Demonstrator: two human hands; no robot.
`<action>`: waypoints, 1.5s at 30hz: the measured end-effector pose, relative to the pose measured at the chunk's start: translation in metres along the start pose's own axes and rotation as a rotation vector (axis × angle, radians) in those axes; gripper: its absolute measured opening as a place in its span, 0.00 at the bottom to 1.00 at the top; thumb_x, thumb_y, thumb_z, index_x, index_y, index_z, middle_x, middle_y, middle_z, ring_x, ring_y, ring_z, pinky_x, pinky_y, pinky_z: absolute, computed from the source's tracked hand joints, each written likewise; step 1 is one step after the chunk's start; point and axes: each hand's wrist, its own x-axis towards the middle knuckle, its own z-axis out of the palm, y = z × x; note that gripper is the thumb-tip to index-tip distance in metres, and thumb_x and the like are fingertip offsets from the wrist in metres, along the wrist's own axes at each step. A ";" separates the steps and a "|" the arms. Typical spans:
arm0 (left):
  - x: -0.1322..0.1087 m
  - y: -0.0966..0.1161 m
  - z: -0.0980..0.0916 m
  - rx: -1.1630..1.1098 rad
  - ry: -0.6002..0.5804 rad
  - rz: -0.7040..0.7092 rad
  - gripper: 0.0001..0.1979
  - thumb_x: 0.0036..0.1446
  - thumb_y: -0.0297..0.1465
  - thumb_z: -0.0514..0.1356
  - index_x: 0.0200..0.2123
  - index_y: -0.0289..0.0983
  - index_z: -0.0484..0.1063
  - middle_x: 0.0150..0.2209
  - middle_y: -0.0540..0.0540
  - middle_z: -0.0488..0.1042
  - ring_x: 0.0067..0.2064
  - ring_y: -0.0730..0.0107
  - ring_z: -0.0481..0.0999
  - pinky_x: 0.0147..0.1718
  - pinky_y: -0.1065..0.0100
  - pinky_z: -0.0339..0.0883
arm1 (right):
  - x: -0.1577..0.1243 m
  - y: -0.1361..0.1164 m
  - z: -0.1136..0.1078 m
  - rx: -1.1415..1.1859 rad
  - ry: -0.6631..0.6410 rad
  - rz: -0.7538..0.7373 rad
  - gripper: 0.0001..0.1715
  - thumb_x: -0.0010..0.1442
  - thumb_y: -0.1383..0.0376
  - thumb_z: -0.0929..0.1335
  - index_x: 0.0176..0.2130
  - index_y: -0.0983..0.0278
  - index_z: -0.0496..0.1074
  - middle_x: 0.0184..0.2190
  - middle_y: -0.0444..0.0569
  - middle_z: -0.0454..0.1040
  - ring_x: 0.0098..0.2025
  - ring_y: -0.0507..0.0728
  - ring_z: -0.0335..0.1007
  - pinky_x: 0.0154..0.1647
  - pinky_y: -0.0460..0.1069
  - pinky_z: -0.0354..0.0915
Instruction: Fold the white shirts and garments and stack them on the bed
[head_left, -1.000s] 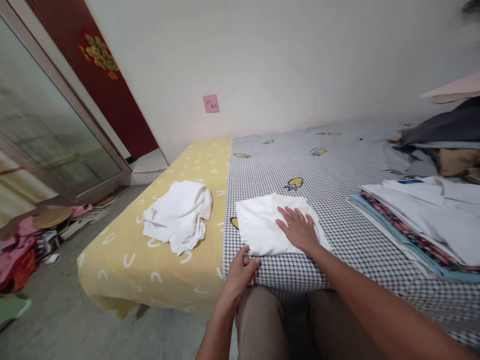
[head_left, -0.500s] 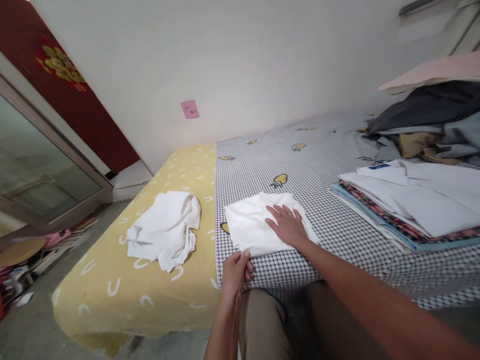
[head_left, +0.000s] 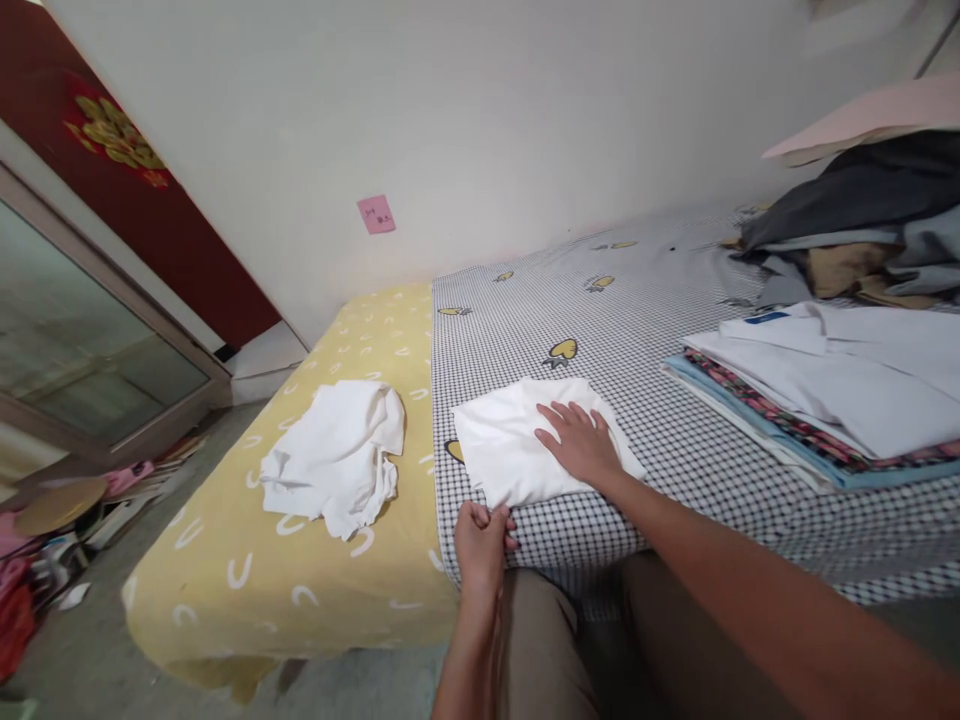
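Folded white cloth (head_left: 499, 435) lies flat near the front edge of the bed (head_left: 517, 325)

The cloth rests on the checked sheet (head_left: 637, 340), its near hem close to where the bedding drops away. To its left, a narrow strip of checks parts it from the yellow sheet (head_left: 217, 545), on which a rumpled white garment (head_left: 334, 450) lies. To its right, a wider band of checks runs to the stack of folded clothes (head_left: 832, 375). Behind it, the sheet reaches back to the wall (head_left: 525, 130) — the longest open stretch around it. A dark heap of clothes (head_left: 870, 190) sits beyond the stack.

The cloth's long axis appears to run left to right, roughly along the bed's front, its short left side facing the yellow sheet. The right side slants down to the near right corner.

The right hand (head_left: 581, 445) lies spread on top, palm down, fingers apart and gripping nothing. The left hand (head_left: 481, 538) is at the near left corner — fingers curled, thumb and forefinger pinching the hem.
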 end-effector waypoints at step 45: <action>0.001 -0.008 -0.010 0.604 0.186 0.112 0.22 0.60 0.43 0.56 0.16 0.42 0.65 0.16 0.50 0.70 0.21 0.66 0.69 0.25 0.68 0.56 | 0.000 -0.001 0.000 0.009 0.021 -0.004 0.35 0.72 0.47 0.53 0.71 0.53 0.58 0.71 0.49 0.59 0.73 0.67 0.48 0.70 0.68 0.44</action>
